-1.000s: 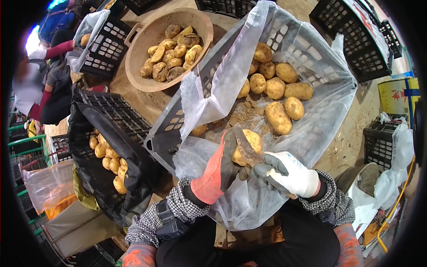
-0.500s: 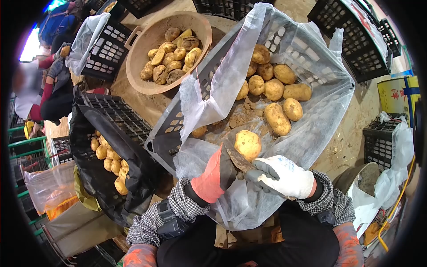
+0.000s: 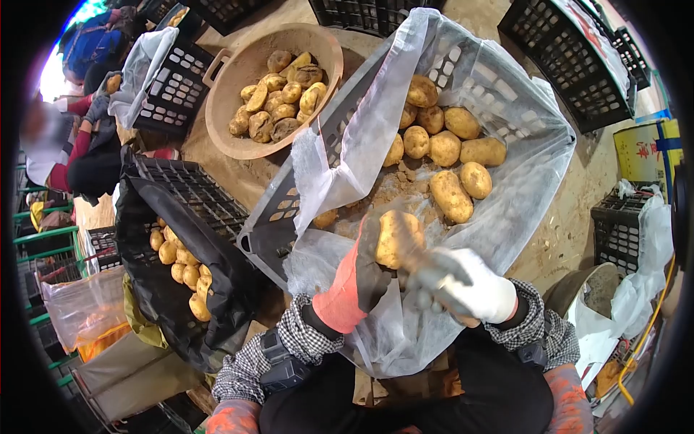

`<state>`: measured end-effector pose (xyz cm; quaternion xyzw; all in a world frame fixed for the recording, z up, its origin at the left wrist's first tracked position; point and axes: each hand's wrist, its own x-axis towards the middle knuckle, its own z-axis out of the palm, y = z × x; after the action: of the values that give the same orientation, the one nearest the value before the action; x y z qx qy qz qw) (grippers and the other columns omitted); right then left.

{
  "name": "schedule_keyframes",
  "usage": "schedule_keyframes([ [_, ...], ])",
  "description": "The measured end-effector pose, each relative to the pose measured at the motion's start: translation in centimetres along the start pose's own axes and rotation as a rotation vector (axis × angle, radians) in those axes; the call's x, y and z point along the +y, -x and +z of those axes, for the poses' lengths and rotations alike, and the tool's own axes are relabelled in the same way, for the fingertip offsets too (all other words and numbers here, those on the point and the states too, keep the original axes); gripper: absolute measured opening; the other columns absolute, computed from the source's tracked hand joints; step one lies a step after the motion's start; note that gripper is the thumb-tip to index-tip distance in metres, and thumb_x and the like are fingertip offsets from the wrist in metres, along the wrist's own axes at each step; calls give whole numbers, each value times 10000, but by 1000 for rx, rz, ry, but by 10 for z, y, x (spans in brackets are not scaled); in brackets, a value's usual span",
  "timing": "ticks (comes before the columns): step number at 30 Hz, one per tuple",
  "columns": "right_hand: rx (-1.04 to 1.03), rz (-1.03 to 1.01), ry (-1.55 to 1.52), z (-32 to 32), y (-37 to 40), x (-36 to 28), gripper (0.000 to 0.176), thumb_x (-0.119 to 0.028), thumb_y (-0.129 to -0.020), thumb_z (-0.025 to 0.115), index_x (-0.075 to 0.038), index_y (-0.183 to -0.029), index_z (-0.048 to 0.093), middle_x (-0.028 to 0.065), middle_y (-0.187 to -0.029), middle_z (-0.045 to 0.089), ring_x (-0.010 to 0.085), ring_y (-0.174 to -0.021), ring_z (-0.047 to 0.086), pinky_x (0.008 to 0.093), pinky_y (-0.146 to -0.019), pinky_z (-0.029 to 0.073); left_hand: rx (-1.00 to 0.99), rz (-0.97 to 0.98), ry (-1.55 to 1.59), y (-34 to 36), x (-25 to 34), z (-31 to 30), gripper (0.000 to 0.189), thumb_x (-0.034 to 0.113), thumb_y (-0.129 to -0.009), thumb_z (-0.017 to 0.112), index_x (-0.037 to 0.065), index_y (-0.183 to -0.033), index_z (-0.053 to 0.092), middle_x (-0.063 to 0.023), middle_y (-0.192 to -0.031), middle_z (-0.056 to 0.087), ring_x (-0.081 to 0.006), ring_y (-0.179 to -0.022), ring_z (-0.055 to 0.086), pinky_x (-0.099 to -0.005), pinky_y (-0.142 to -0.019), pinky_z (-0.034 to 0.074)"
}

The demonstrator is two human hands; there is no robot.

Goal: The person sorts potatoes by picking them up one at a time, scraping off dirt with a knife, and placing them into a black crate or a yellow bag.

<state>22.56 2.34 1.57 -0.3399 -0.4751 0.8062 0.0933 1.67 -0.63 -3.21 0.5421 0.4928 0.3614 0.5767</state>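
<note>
My left hand [image 3: 352, 278], in a coral glove with a dark coated palm, is closed round a potato [image 3: 397, 239] above the near end of a lined grey crate. My right hand [image 3: 463, 282], in a white glove with grey coated fingers, is smeared by motion. It grips what looks like a knife [image 3: 413, 259], whose dirty brown blade blurs beside the potato's right side. Several potatoes [image 3: 444, 147] lie with loose soil in the crate, on its white liner [image 3: 499, 224]. The potato's far left side is hidden by my left fingers.
A brown basin [image 3: 217, 116] of cut and blemished potatoes stands beyond the crate. At the left, a black-lined crate [image 3: 224, 289] holds several potatoes. Black crates [image 3: 571, 65] stand at the back. A person [image 3: 54, 145] in gloves sits at the far left. A bucket [image 3: 589, 289] stands at the right.
The potato has turned in my left hand and tilted slightly. My right hand has moved a little right and down, with the blade swinging off the potato's lower face to its right side.
</note>
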Motion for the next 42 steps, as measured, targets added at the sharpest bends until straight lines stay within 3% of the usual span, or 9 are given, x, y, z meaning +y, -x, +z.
schedule_keyframes([
  [1,153,-57,-112,5,-2,1,383,-362,-936,489,-2,-1024,585,63,-753,620,83,-659,573,230,-599,465,18,-4,197,-1,6,2,761,83,-773,738,39,-1400,310,-85,-1288,461,-190,-1147,503,-326,-980,423],
  [4,260,43,-245,5,-2,4,364,-333,-936,488,16,-988,579,65,-732,605,102,-637,563,239,-587,458,66,-293,701,0,26,-1,701,18,-822,617,72,-1428,268,-64,-1319,445,-164,-1205,453,-295,-966,420],
  [12,74,-13,250,1,-3,4,373,-320,-937,479,29,-1050,549,96,-809,630,161,-722,608,288,-657,472,90,45,-312,8,18,-1,746,-43,-721,639,26,-1398,334,-97,-1448,230,-160,-1207,437,-268,-997,366],
  [15,8,-90,125,-3,-1,13,440,-363,-948,460,41,-1104,539,84,-878,644,167,-771,636,288,-691,506,88,-184,-1,5,30,0,702,17,-761,639,25,-1391,331,-113,-1409,310,-188,-1207,448,-294,-1015,361],
  [17,151,-203,-229,-2,0,16,433,-365,-951,484,38,-1103,536,87,-884,645,162,-737,628,275,-640,504,14,-235,781,1,30,-1,678,82,-804,627,28,-1397,304,-122,-1350,394,-206,-1207,459,-322,-1027,359],
  [31,213,57,-416,6,0,-1,296,-292,-948,533,4,-955,538,84,-803,586,102,-651,536,237,-585,443,7,-251,729,4,35,-1,716,23,-740,697,52,-1358,337,-79,-1295,447,-175,-1197,453,-325,-1018,381],
  [37,164,63,-130,4,-2,-2,308,-303,-948,497,2,-954,541,46,-768,605,91,-612,526,237,-542,439,52,-348,604,9,22,-1,672,-16,-734,657,79,-1337,376,-37,-1248,466,-60,-820,541,-202,-668,450],
  [39,39,158,-4,1,0,-10,330,-330,-945,496,-3,-967,536,46,-766,616,87,-596,533,243,-527,442,-17,-78,358,5,13,-2,651,-31,-725,653,94,-1315,408,-19,-1219,480,-19,-677,508,-174,-527,390],
  [42,184,-123,-233,5,-3,15,339,-328,-924,495,-3,-1013,534,46,-758,613,85,-594,543,244,-530,450,101,-271,541,10,32,3,634,-30,-716,661,65,-1295,423,-17,-1201,485,-58,-786,547,-198,-627,448],
])
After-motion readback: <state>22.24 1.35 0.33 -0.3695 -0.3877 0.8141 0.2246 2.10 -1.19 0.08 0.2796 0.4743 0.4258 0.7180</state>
